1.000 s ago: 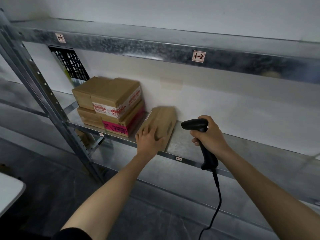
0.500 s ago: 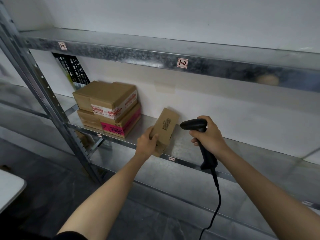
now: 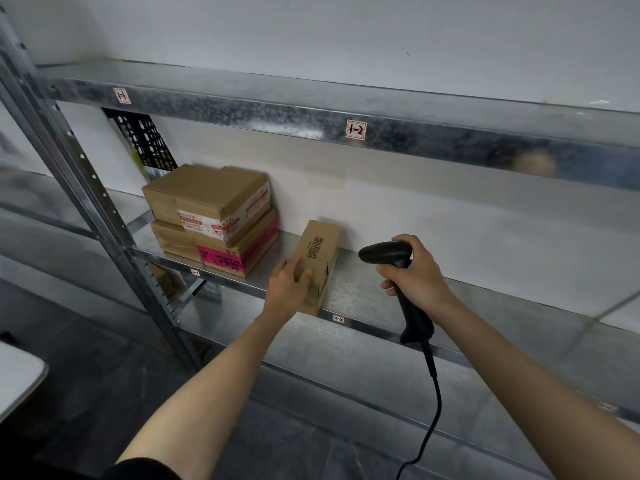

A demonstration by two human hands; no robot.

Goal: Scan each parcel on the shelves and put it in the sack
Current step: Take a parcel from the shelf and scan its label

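A parcel stockroom or small warehouse is indicated: galvanised steel racking (image 3: 242, 105) is set against a white wall (image 3: 450, 209), a handwritten bay tag (image 3: 356, 129) is fixed at twelve o'clock, taped cartons (image 3: 214, 216) are stacked at nine o'clock, a corded barcode scanner (image 3: 386, 252) is seen at three o'clock, and what may be a black crate (image 3: 145, 140) at ten.

Galvanised steel shelving unit (image 3: 86, 188), three levels in view.

The upper shelf (image 3: 242, 102) carries two handwritten tags on its front edge, "1-1" (image 3: 122, 95) and "1-2" (image 3: 356, 129).

The middle shelf (image 3: 363, 289) holds a stack of four cardboard parcels (image 3: 211, 220) at its left end, two over two. The upper right parcel bears white-and-red printed tape and the lower right bears pink tape. Near the stack on its right, not touching it, a small barcoded parcel (image 3: 317, 251) stands tilted with its barcode face uppermost and its lower end at the front lip. Two small tags (image 3: 338, 318) sit on that lip.

On the lower shelf (image 3: 346, 368), a brown carton (image 3: 162, 278) is largely hidden behind the post.
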